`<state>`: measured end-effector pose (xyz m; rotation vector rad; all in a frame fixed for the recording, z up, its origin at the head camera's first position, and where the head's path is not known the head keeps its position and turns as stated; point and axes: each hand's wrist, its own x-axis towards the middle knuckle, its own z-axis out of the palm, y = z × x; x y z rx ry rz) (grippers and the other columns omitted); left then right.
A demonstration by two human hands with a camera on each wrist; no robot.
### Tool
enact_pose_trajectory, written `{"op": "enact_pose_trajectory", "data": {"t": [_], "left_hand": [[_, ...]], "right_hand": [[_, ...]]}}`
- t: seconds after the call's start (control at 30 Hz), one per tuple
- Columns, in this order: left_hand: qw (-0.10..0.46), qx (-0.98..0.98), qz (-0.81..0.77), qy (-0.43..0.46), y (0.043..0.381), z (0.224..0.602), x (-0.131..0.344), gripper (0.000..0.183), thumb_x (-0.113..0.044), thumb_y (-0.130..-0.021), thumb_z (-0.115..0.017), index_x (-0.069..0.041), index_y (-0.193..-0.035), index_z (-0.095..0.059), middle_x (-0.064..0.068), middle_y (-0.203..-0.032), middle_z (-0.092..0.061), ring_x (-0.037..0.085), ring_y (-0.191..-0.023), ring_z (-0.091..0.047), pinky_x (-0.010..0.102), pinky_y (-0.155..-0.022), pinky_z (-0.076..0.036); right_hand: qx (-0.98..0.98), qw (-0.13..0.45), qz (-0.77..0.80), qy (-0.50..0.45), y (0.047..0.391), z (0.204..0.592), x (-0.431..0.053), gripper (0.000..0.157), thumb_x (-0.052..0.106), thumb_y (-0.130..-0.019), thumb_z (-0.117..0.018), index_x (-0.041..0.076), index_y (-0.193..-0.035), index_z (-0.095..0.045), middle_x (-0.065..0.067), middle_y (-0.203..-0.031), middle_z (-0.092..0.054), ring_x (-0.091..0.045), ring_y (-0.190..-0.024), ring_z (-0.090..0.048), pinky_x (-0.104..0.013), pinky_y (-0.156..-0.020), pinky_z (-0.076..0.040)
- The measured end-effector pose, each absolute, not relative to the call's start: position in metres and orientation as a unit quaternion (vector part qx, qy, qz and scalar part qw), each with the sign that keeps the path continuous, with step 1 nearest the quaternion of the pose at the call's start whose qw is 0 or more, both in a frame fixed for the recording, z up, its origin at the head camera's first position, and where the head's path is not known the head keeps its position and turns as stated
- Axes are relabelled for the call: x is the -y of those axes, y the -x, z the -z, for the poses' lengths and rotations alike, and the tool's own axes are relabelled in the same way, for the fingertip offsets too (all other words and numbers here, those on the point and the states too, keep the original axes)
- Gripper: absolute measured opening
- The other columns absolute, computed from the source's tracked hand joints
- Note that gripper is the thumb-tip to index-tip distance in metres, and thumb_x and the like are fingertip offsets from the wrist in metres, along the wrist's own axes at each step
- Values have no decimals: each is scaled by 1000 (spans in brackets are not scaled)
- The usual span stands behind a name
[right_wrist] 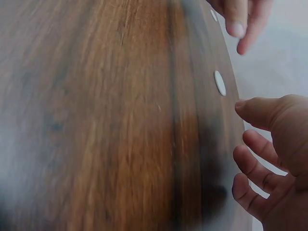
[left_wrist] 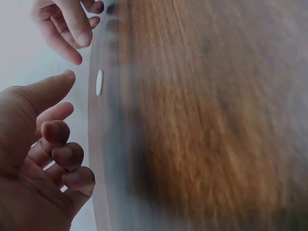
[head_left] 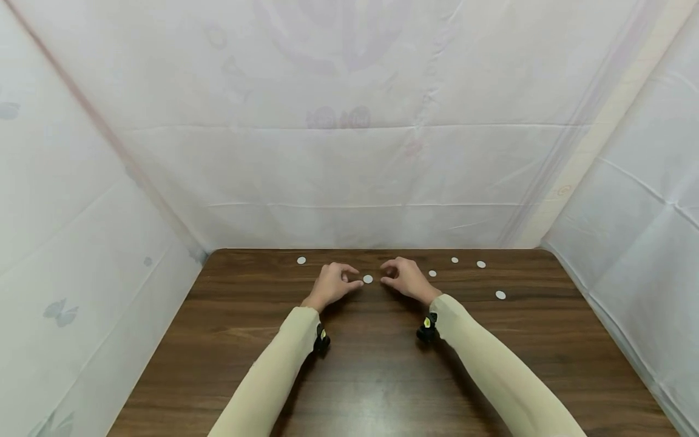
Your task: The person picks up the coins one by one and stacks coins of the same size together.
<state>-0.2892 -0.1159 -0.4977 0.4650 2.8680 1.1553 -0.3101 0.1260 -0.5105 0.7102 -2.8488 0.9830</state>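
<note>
A white disc (head_left: pixel 368 279) lies flat on the brown wooden counter (head_left: pixel 360 382), between the left hand (head_left: pixel 334 284) and the right hand (head_left: pixel 405 278).
Both hands face each other near the counter's far edge, fingers loosely bent and spread from the thumbs; the disc sits just beside the left thumb's tip. Beyond the left hand lies a lone disc (head_left: pixel 301 260); on the right are a near small disc (head_left: pixel 432 274), a far small disc (head_left: pixel 455 260), a far larger disc (head_left: pixel 481 264) and a front larger disc (head_left: pixel 500 295).
</note>
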Motion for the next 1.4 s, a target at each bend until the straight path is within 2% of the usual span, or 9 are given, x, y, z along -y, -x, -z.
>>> {"op": "enact_pose_trajectory", "data": {"t": [0.27,0.67,1.0,1.4], "left_hand": [[23,-930,-350,-108,300,505,107,24,-28,-90,-82,-16,-110,-80,0,-66,-59,14,-57,-50,28,-52,-38],[26,-943,-315,-105,308,511,101,23,-34,-92,-80,-21,-111,-80,-3,-70,-61,15,-62,-54,33,-59,-41],[19,-943,-309,-119,310,510,98,17,-35,-93,-79,-25,-106,-82,-5,-68,-62,15,-60,-54,32,-54,-40],[17,-943,-313,-110,312,514,97,13,-35,-91,-80,-27,-102,-83,-5,-64,-61,15,-57,-52,31,-52,-37]], "right_hand": [[924,9,-313,-219,318,513,-113,22,18,-93,-79,9,-113,-78,-3,-100,-70,-19,-90,-65,-38,-80,-54],[936,-13,-296,-191,317,510,-103,20,19,-93,-79,13,-112,-80,0,-101,-70,-17,-92,-66,-37,-80,-55],[942,-8,-284,-179,318,511,-97,16,23,-91,-81,19,-107,-82,3,-100,-71,-16,-92,-66,-38,-78,-55],[939,-4,-298,-170,317,512,-95,9,23,-92,-80,20,-101,-83,2,-100,-71,-15,-90,-66,-36,-75,-55]]}}
